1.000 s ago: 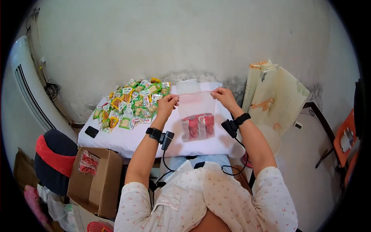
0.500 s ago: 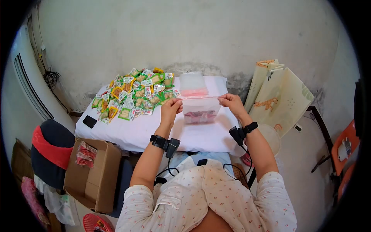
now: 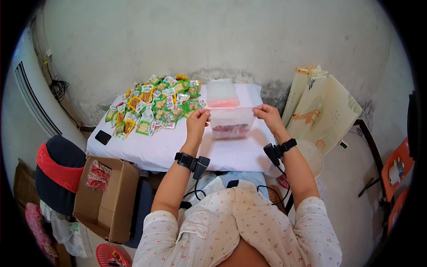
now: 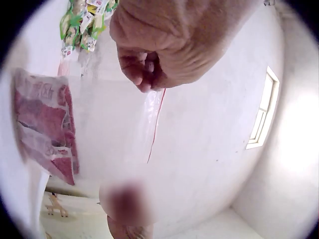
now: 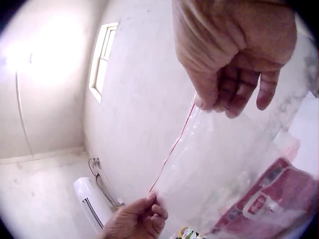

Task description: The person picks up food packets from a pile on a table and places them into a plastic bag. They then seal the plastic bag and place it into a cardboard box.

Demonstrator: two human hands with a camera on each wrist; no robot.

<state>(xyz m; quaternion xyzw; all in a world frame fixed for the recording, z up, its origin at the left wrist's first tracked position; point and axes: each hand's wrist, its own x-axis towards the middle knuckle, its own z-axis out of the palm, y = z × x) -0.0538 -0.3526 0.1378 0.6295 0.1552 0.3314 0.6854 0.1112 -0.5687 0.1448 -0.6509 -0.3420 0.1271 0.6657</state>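
Note:
A clear zip bag [image 3: 231,120] with a red line along its top is stretched between both hands over the white-covered table. Red-and-white packets [image 4: 46,112] lie in its bottom, showing through the plastic. My left hand [image 3: 197,126] pinches one top corner between thumb and fingers. The other top corner is pinched by my right hand [image 3: 270,119], its remaining fingers curled loosely below, as the right wrist view shows. Behind the bag lies a stack of clear bags [image 3: 222,92] with red edges.
Many green and yellow snack packets [image 3: 155,107] are heaped on the table's left side, near a black phone [image 3: 102,137]. A cardboard box [image 3: 106,209] holding red packets [image 3: 98,175] stands at the lower left. A folded patterned mat [image 3: 322,111] leans at the right.
Both hands have shifted slightly right in the head view, still holding the bag's top corners. The bag's bottom has moved farther from the body, and the packets now appear foreshortened.

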